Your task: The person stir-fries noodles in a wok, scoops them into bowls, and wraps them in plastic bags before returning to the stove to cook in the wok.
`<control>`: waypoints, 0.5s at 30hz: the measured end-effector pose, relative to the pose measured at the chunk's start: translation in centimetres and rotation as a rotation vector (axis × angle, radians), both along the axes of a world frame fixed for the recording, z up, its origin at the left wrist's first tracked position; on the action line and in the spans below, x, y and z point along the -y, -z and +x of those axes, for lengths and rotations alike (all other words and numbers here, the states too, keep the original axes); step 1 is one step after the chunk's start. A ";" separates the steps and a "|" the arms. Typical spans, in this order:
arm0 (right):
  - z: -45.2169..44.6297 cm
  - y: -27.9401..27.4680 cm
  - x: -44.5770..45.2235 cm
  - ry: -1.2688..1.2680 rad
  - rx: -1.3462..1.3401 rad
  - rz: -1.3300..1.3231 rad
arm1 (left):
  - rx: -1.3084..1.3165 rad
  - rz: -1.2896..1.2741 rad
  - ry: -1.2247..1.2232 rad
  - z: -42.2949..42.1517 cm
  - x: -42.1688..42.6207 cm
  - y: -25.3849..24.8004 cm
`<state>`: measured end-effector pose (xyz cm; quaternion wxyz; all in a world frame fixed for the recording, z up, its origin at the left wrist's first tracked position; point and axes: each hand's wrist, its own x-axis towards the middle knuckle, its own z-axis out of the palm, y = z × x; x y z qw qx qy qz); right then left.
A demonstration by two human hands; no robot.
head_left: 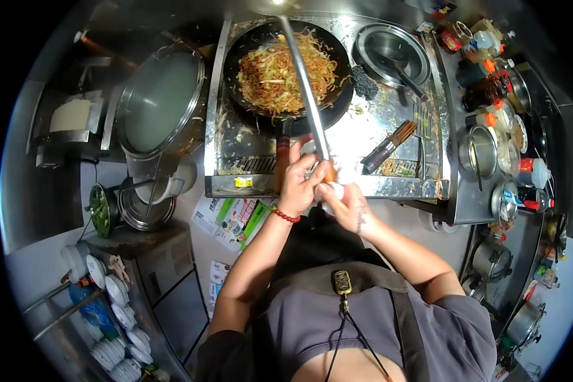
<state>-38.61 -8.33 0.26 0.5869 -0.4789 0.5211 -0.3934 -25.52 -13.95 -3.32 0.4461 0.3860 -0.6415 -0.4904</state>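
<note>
Wok (342, 58) ahead of your hands: noodles (261, 73). Pot (143, 153) ahead-left: cloudy liquid (159, 95). Your left hand (297, 183) and right hand (347, 207), close together, both grip the ladle (307, 86).

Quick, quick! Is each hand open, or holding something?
Left hand: closed, fingers curled on the long-handled metal tool.
Right hand: closed, holding something white, too hidden to name, by the tool's lower end.

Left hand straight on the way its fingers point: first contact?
Probably the near edge of the pan; the left hand may sit higher and pass over. Depth unclear.
</note>
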 end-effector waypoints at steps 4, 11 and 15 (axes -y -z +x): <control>-1.1 -3.4 -1.3 0.118 -0.013 0.344 | -0.051 0.149 0.141 2.1 -1.6 -2.5; -2.8 -2.5 -1.6 0.269 0.180 0.299 | 0.417 0.447 0.721 16.7 -17.1 5.5; -4.3 -1.6 0.5 0.284 -0.489 0.108 | 1.018 0.810 0.578 28.5 -26.5 13.7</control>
